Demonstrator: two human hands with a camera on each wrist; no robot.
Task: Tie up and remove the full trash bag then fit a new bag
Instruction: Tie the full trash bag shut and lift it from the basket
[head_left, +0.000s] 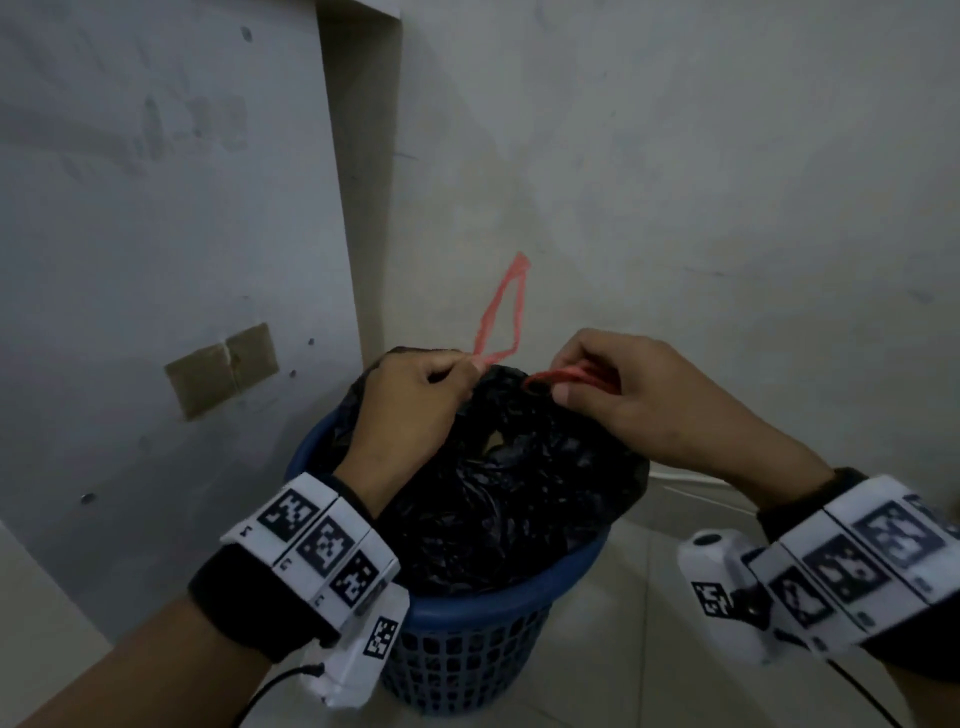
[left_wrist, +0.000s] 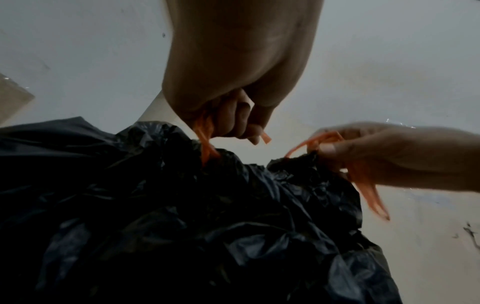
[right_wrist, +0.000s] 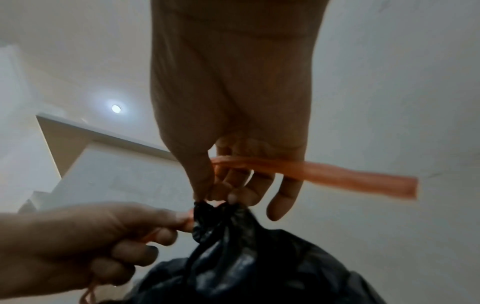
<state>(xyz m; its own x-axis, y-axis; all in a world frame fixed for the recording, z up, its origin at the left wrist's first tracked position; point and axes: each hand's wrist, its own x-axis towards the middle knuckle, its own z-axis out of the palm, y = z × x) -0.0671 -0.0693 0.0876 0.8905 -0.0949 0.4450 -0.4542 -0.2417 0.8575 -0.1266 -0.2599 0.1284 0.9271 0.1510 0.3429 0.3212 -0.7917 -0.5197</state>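
- Nearest, the blue basket (head_left: 467, 613) stands on the floor, and the black trash bag (head_left: 498, 493) sits inside it, bulging above the rim
- The bag is thin, crinkly film: soft and slippery, likely to tear if clawed at, and by its bulk it may be fairly heavy, so the gathered neck and the drawstrings look like the right places to take hold, not the film itself
- At the bag's mouth, the left hand (head_left: 415, 395) is curled round the left drawstring (head_left: 501, 312), pinching it at the neck, and its loop rises toward the far wall
- Just right of it, the right hand (head_left: 623, 384) pinches the right drawstring (head_left: 566, 375) between thumb and fingers, the tail trailing right
- The neck lies between and just below both grips, puckered, with a small gap open nearer the camera
- No knot appears yet
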